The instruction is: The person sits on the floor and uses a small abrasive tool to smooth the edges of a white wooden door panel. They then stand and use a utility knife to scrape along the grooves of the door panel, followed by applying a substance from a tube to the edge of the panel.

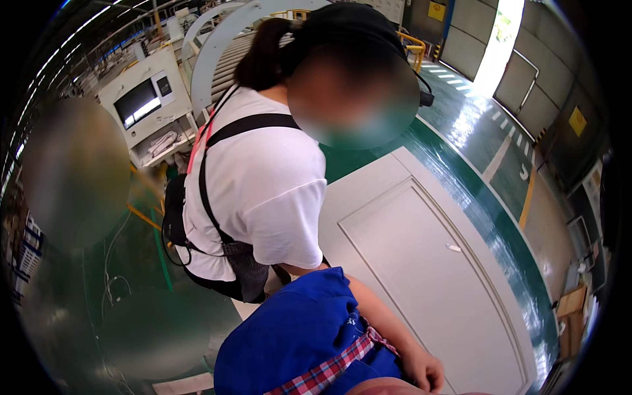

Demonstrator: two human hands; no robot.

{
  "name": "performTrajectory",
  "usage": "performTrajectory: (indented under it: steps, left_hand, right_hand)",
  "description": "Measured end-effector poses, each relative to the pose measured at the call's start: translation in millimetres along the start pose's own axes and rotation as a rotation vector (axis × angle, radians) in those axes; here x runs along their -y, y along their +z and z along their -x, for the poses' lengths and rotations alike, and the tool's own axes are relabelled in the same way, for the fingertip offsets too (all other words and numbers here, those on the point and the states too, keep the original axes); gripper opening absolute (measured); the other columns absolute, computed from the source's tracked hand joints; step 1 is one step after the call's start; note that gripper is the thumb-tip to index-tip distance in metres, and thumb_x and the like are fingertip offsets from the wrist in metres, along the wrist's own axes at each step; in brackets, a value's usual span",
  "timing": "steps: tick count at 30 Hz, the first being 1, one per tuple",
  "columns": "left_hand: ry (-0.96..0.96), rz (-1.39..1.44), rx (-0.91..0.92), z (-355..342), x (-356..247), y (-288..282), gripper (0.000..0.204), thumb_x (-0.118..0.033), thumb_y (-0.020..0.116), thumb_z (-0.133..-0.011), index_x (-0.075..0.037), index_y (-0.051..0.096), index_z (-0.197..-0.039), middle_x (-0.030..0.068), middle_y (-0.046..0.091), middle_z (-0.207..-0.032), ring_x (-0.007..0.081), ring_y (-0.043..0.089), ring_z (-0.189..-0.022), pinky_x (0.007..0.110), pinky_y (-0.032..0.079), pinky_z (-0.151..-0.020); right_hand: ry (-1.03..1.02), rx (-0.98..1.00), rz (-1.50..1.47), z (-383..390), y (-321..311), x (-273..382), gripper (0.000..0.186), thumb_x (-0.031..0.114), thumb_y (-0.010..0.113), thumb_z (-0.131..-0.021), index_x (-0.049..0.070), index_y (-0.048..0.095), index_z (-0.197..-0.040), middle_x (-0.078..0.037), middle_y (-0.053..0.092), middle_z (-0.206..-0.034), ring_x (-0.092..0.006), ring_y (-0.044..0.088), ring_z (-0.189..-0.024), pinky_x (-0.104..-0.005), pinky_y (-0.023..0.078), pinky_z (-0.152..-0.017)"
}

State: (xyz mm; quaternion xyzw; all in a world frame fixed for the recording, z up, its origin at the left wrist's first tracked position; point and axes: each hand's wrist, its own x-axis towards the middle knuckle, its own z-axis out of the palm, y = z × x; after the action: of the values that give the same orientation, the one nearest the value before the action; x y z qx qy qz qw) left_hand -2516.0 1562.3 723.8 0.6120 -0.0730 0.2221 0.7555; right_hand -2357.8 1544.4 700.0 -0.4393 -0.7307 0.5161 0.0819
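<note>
From a blue short sleeve, my left arm reaches over a pale grey panel with a recessed rectangular moulding. My left hand is low in the picture, by the panel's near part, with its fingers curled closed. What they hold, if anything, is hidden. A patch of bare skin shows at the lower edge, but I cannot make out which part of an arm it is. No fingers of my right hand show. A small white label lies on the panel's face.
Close on my left, a co-worker in a white shirt and black cap leans over the panel's far left side. Behind them are a machine cabinet with a screen and a roller conveyor. Cardboard pieces lie at the right.
</note>
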Motion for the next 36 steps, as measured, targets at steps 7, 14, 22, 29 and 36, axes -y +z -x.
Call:
performTrajectory:
  steps: [7,14,22,29,36]
  left_hand:
    - [-0.395,-0.43,-0.133,34.3,-34.3,6.1,0.043,-0.04,0.062,-0.084,0.002,0.063,-0.075,0.0091,0.06,-0.06,0.0173,0.055,-0.056,0.034,0.043,-0.054]
    - [-0.412,-0.742,-0.078,51.8,-30.0,-6.5,0.047,-0.046,0.071,-0.076,0.001,0.066,-0.074,0.0158,0.061,-0.077,0.0282,0.059,-0.069,0.036,0.046,-0.061]
    - [0.098,-0.355,0.126,46.3,-60.1,7.8,0.015,-0.017,0.073,-0.081,-0.004,0.071,-0.087,0.0076,0.062,-0.082,0.0206,0.059,-0.077,0.031,0.045,-0.064]
    - [0.125,-0.459,0.241,40.2,-58.9,13.6,0.014,-0.015,0.073,-0.08,-0.006,0.071,-0.091,0.0061,0.062,-0.083,0.0208,0.058,-0.074,0.031,0.044,-0.062]
    - [0.073,-0.201,-0.369,60.4,-46.6,10.5,0.006,-0.006,0.067,-0.082,-0.002,0.072,-0.082,0.0092,0.066,-0.08,0.017,0.059,-0.066,0.028,0.044,-0.057]
  right_hand:
    - [-0.06,-0.037,0.083,23.5,23.3,27.2,0.02,0.022,0.067,-0.083,0.003,0.063,-0.078,-0.007,0.059,-0.067,-0.0163,0.055,-0.061,-0.0291,0.044,-0.058]
    - [-0.285,0.109,-0.019,57.9,-22.1,51.7,0.023,0.023,0.073,-0.08,0.003,0.063,-0.075,-0.008,0.057,-0.064,-0.0182,0.055,-0.058,-0.0291,0.043,-0.056]
    - [0.01,0.162,-0.006,81.0,-24.2,74.7,0.033,0.032,0.072,-0.081,0.006,0.065,-0.101,-0.006,0.066,-0.068,-0.0164,0.062,-0.055,-0.0295,0.048,-0.05]
    - [-0.266,-0.208,0.3,91.5,-7.5,71.6,0.014,0.021,0.069,-0.076,0.009,0.067,-0.081,-0.005,0.058,-0.071,-0.0239,0.06,-0.063,-0.0341,0.046,-0.05]
    - [-0.434,-0.529,-0.012,90.5,-46.9,57.4,0.009,0.011,0.066,-0.081,0.003,0.067,-0.084,-0.004,0.057,-0.067,-0.0165,0.053,-0.055,-0.028,0.04,-0.047]
